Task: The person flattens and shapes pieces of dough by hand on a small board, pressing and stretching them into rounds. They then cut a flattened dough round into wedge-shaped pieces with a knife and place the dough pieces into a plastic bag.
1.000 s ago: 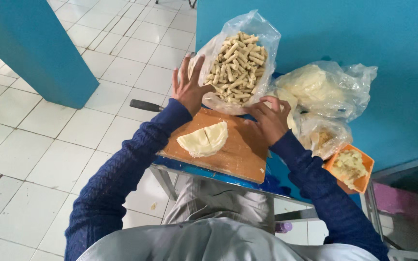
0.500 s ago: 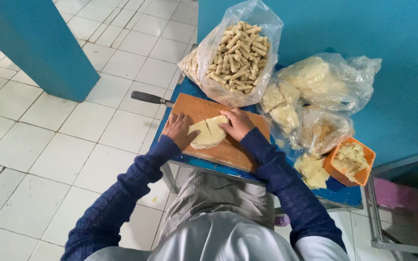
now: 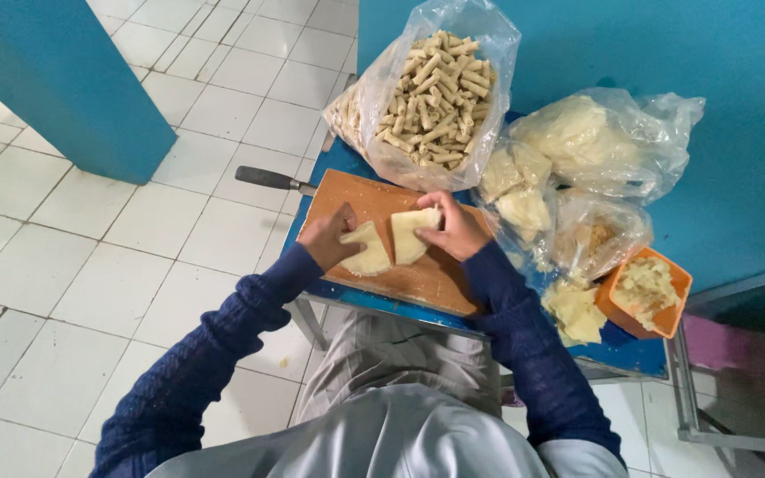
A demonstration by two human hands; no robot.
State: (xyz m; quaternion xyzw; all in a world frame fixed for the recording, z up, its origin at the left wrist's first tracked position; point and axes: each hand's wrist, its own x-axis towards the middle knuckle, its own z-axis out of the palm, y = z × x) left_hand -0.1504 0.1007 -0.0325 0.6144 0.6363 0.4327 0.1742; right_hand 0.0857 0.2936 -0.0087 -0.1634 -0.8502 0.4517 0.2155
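Left hand (image 3: 329, 239): grip clamped on left dough piece (image 3: 369, 252), on the cutting board (image 3: 427, 274).
Right hand (image 3: 458, 230): grip clamped on right dough piece (image 3: 411, 235), same board.

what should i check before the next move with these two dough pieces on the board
1. Left hand on left dough piece: ok.
2. Right hand on right dough piece: ok.
3. Pieces fully apart: cannot tell.
4. Both pieces on the board: ok.
5. Knife away from hands, handle past the table edge: ok.
6. Bag of rolls open and upright behind the board: ok.
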